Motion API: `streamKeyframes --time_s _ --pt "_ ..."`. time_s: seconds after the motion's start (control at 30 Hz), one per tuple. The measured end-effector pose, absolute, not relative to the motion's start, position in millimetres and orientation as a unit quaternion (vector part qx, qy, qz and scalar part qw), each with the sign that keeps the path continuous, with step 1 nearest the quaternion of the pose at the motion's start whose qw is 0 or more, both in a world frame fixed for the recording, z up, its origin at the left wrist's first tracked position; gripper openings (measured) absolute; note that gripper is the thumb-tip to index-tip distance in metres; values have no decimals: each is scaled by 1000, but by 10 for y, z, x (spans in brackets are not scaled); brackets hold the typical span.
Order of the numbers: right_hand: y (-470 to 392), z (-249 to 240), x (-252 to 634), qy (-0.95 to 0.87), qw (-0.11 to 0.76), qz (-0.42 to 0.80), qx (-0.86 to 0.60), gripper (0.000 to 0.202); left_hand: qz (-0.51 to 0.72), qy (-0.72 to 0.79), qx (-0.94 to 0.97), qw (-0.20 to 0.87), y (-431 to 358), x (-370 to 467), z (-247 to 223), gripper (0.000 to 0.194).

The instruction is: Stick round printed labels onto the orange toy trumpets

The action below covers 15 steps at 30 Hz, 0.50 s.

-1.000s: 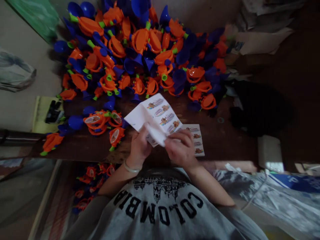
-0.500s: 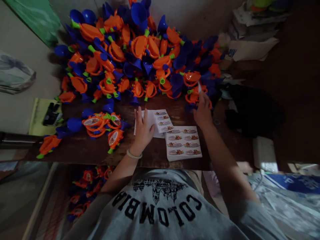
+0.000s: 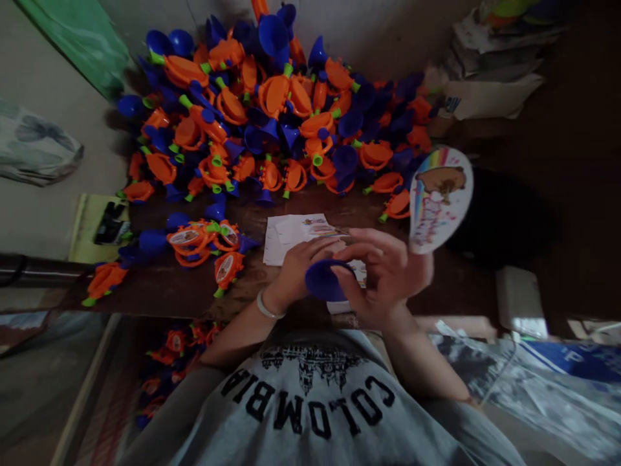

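My right hand (image 3: pixel 392 278) grips a toy trumpet by its blue bell (image 3: pixel 323 281), with the thumb at the rim and the index finger curled round. The rest of the trumpet is hidden under the hands. An oval sticker (image 3: pixel 440 200) with a bear and a rainbow clings to a finger of that hand and stands up. My left hand (image 3: pixel 301 268) closes round the trumpet from the other side, its fingertips partly hidden. Beneath and behind the hands lie white sticker sheets (image 3: pixel 281 243), partly covered.
A big heap of orange and blue toy trumpets (image 3: pixel 274 97) fills the back of the table. Several stickered trumpets (image 3: pixel 228 265) lie to the left, near a yellow pad (image 3: pixel 87 217) with a black object. A dark cloth (image 3: pixel 504 220) and a white box (image 3: pixel 521 301) are at the right.
My right hand has come back from the heap with a trumpet, the sticker on its finger. My left hand has moved off the sheets, rightward to the trumpet.
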State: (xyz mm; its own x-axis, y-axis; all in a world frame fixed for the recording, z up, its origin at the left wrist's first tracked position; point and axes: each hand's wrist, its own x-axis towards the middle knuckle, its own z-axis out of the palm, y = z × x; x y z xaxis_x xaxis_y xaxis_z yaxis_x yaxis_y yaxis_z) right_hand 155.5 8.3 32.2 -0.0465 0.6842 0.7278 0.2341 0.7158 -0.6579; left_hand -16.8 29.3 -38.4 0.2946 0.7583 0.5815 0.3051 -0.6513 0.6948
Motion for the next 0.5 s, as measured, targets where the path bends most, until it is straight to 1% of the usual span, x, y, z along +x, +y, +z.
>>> streamKeyframes --time_s 0.1,0.13,0.27,0.37,0.5 --pt "26 357 1552 -576 718 161 -355 73 574 378 649 326 142 -135 -301 42" --pt "34 356 1562 -544 737 169 -365 76 597 385 606 358 93 -114 -265 45" --pt "43 302 1478 -524 722 267 -365 77 654 331 425 531 -87 -15 -130 58" --pt "7 233 1310 -511 725 299 -353 79 659 297 415 553 -191 26 -74 61" --pt "-22 163 1161 -500 734 289 -358 79 646 303 480 509 -256 19 -53 59"
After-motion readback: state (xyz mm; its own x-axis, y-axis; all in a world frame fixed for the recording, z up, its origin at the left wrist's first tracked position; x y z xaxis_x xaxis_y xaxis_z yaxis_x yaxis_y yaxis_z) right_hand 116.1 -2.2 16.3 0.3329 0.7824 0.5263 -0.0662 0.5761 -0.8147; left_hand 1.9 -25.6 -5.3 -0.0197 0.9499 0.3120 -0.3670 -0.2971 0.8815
